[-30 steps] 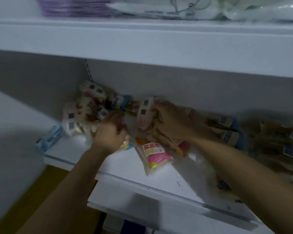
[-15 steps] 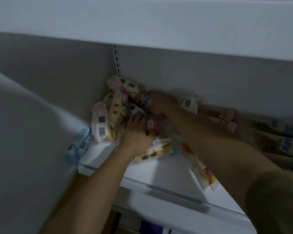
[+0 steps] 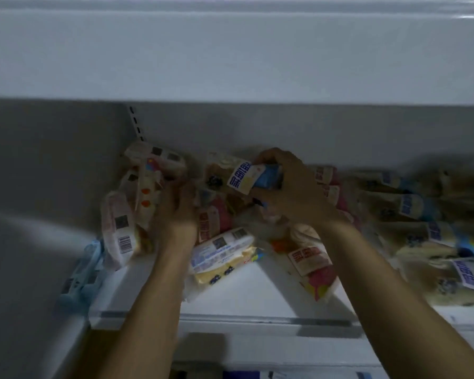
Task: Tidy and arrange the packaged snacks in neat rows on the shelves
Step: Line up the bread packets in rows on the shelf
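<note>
A: What lies nearest on the shelf?

B: By its front lip, between the two forearms, a yellow snack pack with a white label lies flat. To its right a pink-and-yellow pack lies slanted, its lower end toward the edge. At the shelf's left end a pale blue clip hangs on the corner.

A: And the hands?

B: The left hand reaches into the pile on the left, beside a pink pack. Its fingers are buried among the wrappers, so I cannot tell whether they grasp anything. The right hand, farther back, has fingers and thumb curled round a blue-and-white pack, lifted above the heap.

A: Behind them?

B: A jumble of packs leans against the back wall in the left corner, one with a barcode standing on end. On the right, blurred blue-labelled packs lie in overlapping rows. The upper shelf overhangs it all.
</note>
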Demonstrator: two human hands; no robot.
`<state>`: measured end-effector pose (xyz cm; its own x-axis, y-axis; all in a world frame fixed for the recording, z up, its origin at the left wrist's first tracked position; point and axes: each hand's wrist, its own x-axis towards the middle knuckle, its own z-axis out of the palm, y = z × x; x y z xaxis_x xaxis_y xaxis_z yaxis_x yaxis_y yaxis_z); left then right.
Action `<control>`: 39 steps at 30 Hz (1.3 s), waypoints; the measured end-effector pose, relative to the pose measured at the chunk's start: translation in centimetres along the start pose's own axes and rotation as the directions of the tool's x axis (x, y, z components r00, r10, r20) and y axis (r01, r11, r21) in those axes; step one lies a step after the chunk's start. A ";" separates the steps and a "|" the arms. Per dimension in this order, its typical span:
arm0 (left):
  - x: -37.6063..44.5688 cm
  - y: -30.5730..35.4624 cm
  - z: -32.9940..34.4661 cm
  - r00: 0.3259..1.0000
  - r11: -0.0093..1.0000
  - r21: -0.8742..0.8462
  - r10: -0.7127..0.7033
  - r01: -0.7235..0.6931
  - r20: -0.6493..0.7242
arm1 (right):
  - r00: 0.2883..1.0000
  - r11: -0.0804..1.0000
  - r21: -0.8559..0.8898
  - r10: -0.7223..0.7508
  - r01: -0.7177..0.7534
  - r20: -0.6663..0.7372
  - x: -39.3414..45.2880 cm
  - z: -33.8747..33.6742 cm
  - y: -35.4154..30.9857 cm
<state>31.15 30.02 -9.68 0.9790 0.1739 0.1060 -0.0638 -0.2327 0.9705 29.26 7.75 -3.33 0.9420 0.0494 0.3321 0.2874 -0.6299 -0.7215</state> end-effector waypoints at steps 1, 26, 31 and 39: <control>-0.3 1.3 0.7 0.999 0.993 -0.112 -0.024 0.027 0.025 | 1.000 0.998 0.065 0.025 -0.024 -0.007 -1.4 -1.4 0.1; -15.6 10.0 24.0 0.975 0.972 -0.190 0.165 -0.136 0.148 | 0.696 0.743 0.629 0.576 -0.229 -0.428 -19.3 -19.6 11.0; -16.2 9.5 26.0 0.975 0.981 -0.128 0.164 -0.145 0.152 | 0.727 0.732 0.586 0.605 -0.347 -0.325 -19.4 -21.7 13.2; -12.3 11.3 30.0 0.891 0.866 0.211 0.433 -0.453 0.134 | 0.836 0.908 0.221 0.416 -0.356 -0.359 -12.4 -25.8 16.6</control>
<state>24.22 -3.40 -6.52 0.8709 -0.0743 0.4859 -0.4579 -0.4819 0.7471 17.92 -23.31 -3.77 0.8444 -0.4987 0.1958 -0.0365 -0.4182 -0.9076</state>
